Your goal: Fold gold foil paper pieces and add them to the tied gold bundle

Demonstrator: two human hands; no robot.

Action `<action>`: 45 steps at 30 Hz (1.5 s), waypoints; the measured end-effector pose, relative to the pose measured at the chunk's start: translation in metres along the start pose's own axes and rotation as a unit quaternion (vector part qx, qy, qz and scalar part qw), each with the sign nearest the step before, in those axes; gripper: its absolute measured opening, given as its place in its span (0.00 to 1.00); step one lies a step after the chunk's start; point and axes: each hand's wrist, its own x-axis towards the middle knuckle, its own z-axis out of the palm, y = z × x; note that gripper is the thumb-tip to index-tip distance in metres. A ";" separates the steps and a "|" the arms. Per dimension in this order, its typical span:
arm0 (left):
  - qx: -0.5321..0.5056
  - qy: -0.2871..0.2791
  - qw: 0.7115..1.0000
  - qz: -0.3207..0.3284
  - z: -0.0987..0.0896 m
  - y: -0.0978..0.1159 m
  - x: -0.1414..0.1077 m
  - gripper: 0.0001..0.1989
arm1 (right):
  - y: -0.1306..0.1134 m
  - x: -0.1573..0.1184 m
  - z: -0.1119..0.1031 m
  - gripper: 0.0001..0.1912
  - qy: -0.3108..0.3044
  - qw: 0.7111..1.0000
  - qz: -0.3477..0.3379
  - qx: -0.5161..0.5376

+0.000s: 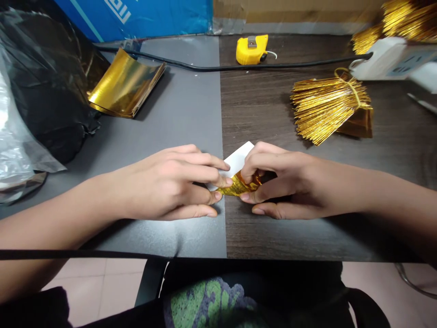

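At the desk's front, a small piece of gold foil (pixel 234 187) lies partly curled, with a white paper piece (pixel 239 159) angled beside and behind it. My left hand (pixel 177 182) rests palm down with fingers stretched out and spread; its fingertips press on the foil's left edge and the white paper. The left thumb lies apart on the desk. My right hand (pixel 283 180) has its fingers bent around the foil's right end, gripping it. The right thumb sits just below, on the wood-look surface. Part of the foil is hidden under the right fingers.
Gold sheets (pixel 126 86) lie stacked at left, by a black plastic bag (pixel 44 77). A tied bundle of gold twist ties (pixel 327 107) lies at right. Behind are a yellow tape measure (pixel 251 50), a black cable (pixel 205 69), a white power strip (pixel 385 57) and a blue box (pixel 153 18).
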 end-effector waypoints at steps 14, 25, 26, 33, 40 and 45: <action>0.040 0.007 0.999 0.036 0.006 0.015 0.005 0.23 | 0.005 -0.004 -0.003 0.11 0.021 0.995 -0.013 -0.095; -0.028 0.042 0.999 0.010 0.010 0.011 0.007 0.11 | 0.009 0.001 0.006 0.11 0.041 0.995 -0.039 -0.079; -0.029 0.040 0.999 0.004 0.010 0.010 0.007 0.11 | 0.010 0.002 0.008 0.11 0.047 0.995 -0.036 -0.080; -0.014 -0.002 0.999 0.039 0.014 0.019 0.009 0.16 | 0.009 0.002 0.011 0.11 0.041 0.995 -0.055 -0.077; 0.076 0.002 0.993 0.090 0.019 0.050 0.018 0.18 | -0.004 0.003 0.016 0.15 -0.023 0.991 -0.073 -0.114; 0.140 0.067 0.988 0.017 0.032 0.077 0.017 0.14 | -0.007 0.003 0.019 0.16 -0.015 0.986 -0.080 -0.145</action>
